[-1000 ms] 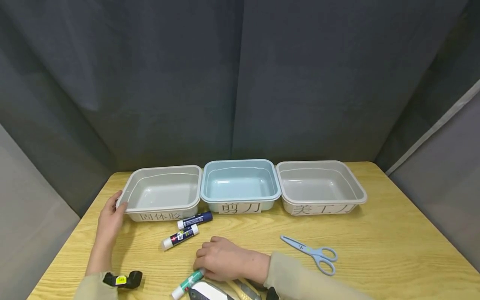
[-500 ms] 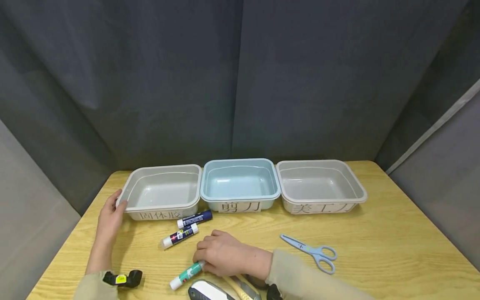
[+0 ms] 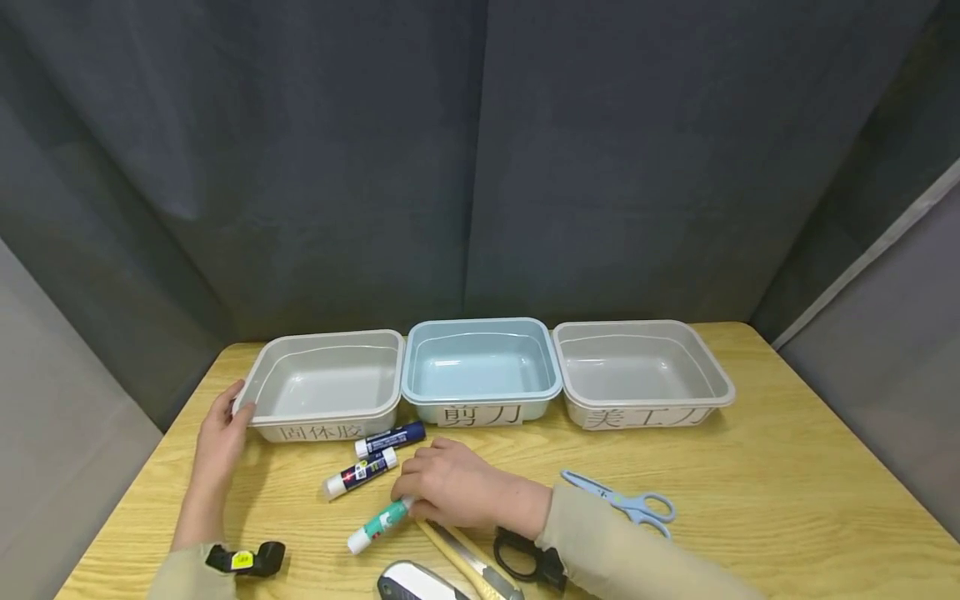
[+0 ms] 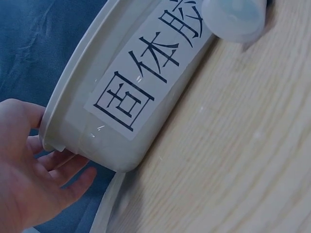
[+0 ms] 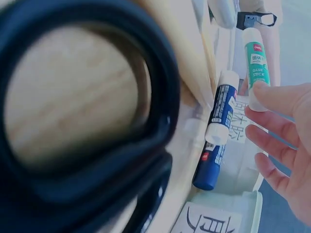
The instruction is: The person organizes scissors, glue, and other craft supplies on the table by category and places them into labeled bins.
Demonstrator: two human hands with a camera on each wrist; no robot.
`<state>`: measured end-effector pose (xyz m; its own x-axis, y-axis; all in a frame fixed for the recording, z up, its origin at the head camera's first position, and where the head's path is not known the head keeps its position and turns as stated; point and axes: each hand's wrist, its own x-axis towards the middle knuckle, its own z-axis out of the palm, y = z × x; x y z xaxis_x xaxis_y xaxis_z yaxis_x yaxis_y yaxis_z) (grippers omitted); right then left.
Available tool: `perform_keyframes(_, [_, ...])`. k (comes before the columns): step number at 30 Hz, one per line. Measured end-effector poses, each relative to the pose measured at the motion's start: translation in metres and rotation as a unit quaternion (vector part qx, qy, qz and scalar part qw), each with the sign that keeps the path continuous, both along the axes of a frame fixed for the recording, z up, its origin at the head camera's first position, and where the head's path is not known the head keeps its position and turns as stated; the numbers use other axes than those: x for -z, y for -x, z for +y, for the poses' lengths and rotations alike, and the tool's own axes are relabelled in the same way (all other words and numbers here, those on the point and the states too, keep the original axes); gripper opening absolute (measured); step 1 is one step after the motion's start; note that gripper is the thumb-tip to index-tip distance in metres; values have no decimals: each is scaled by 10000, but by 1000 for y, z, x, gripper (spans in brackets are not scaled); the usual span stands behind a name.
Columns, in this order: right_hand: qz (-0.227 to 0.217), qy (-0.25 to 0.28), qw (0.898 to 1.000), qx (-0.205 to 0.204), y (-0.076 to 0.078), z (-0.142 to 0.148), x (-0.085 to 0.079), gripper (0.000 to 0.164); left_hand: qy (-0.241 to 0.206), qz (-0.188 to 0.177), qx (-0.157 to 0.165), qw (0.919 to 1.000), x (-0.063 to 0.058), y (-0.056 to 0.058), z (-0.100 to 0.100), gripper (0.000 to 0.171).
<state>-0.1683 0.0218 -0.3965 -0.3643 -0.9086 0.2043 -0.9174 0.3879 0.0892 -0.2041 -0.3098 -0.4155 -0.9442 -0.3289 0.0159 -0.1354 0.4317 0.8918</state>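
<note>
My left hand [image 3: 221, 435] grips the left corner of the light grey bin [image 3: 315, 417]; in the left wrist view the fingers [image 4: 68, 167] are bent around its rim, beside the paper label [image 4: 131, 92]. My right hand [image 3: 450, 485] pinches one end of a green glue stick [image 3: 378, 527] between thumb and fingers. The right wrist view shows this glue stick [image 5: 256, 65] lifted, its white cap pointing away from the hand. Two dark blue glue sticks, one upper [image 3: 393, 437] and one lower [image 3: 360, 473], lie in front of the grey bin.
A blue bin [image 3: 480, 397] and another grey bin [image 3: 648, 404] continue the row. Under the right forearm lie a yellow utility knife [image 3: 480, 573], a white-and-black cutter [image 3: 420, 582] and black-handled scissors [image 3: 551, 568]. Light blue scissors [image 3: 622, 502] lie to the right.
The right hand has moved forward and up from the knives, carrying the green glue stick with it. More of the yellow knife and black scissors shows. The left hand stays at the bin.
</note>
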Motion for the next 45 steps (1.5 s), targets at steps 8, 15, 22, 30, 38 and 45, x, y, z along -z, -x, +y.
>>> perform_keyframes(8, [130, 211, 9993, 283, 15, 2, -7, 25, -22, 116, 12, 9999, 0, 2, 1, 57])
perform_keyframes(15, [231, 475, 9975, 467, 28, 0, -5, 24, -43, 101, -18, 9999, 0, 2, 2, 56])
perform_keyframes(22, [237, 755, 9948, 645, 39, -5, -6, 23, -79, 89, -8, 9999, 0, 2, 1, 56])
perform_keyframes(30, [31, 1144, 9899, 841, 48, -12, -7, 26, -63, 126, 27, 9999, 3, 2, 0, 56])
perform_keyframes(38, [-64, 1190, 9864, 1134, 52, -19, -14, 26, -63, 109, -28, 9999, 4, 1, 0, 56])
perform_keyframes(45, [-277, 1438, 9807, 1293, 57, -26, -15, 26, -45, 118, 5, 9999, 3, -1, 0, 56])
